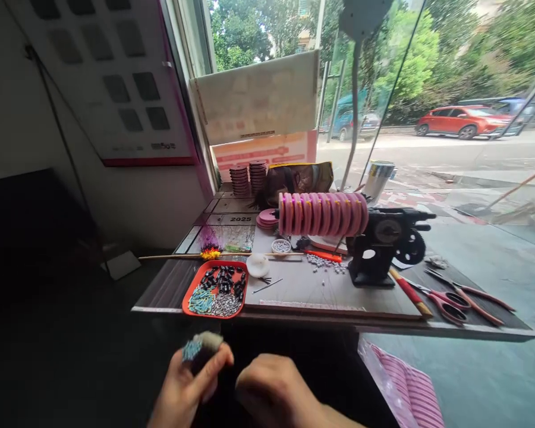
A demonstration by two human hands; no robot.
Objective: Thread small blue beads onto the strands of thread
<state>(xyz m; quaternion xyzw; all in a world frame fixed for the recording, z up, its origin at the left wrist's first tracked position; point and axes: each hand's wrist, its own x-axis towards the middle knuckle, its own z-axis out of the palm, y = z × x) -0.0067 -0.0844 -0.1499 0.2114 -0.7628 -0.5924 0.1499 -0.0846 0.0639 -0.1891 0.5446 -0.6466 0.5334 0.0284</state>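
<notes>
Below the table's front edge, my left hand (pixel 188 380) is closed around a small bundle (pixel 191 349) with light blue tips and a pale, blurred wrapped part at its right end. Just to its right, my right hand (pixel 274 383) is curled, knuckles up and blurred; its fingertips are hidden. A gap separates the two hands. Above them on the table, a red tray (pixel 185 303) holds black pieces, blue-green sticks and small silvery beads. A white round dish (pixel 257 266) stands beside the tray.
A black hand-cranked machine (pixel 374 244) carries a row of pink spools (pixel 323 214). Red-handled scissors (pixel 448 303) and pliers (pixel 472 294) lie at the right. Loose beads (pixel 334 266) and an orange-red tool (pixel 323 255) lie mid-table. A pink striped bundle (pixel 405 386) sits below the edge.
</notes>
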